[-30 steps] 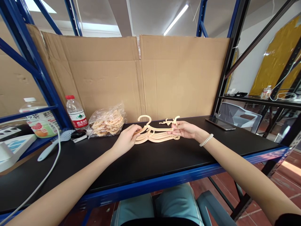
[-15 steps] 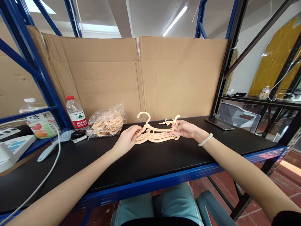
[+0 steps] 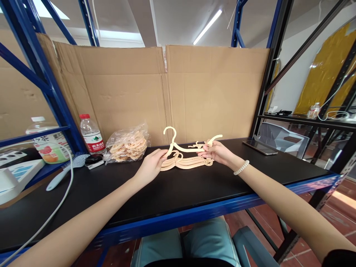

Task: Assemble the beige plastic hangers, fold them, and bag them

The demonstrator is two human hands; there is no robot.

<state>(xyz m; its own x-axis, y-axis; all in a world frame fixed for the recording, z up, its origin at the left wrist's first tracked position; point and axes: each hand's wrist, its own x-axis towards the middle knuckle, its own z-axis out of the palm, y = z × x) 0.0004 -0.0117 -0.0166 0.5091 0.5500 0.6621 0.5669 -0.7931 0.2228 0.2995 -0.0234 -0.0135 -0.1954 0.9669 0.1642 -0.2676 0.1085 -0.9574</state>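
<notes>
Left arm: Bare, it runs up from the lower left corner and slants in toward the middle, forearm low over the worktop [image 3: 178,194], wrist almost straight.
Left hand: Here it is, the left hand [image 3: 151,162], back uppermost, fingers bent and pinching the left end of the top hanger [image 3: 189,150].
Right arm: In from the lower right, dark sleeve [image 3: 338,257] at the corner, pale beaded bracelet [image 3: 241,167] round the wrist.
Right hand: And the right hand [image 3: 218,152] points its fingers leftward, closed in a pinch on the hanger's other end, with a curved beige piece [image 3: 216,138] jutting up beside them (part of the same hanger or not, I cannot tell).
Top hanger: Stretched between both hands, hook upright, just above the hanger stack [image 3: 189,163]; whether the two touch is unclear.
Hanger stack: Lying on the worktop between the hands, its right end just below the right fingers.
Worktop edges: Bagged snacks [image 3: 128,145] beyond the left hand, a phone [image 3: 260,147] off to the right.
</notes>
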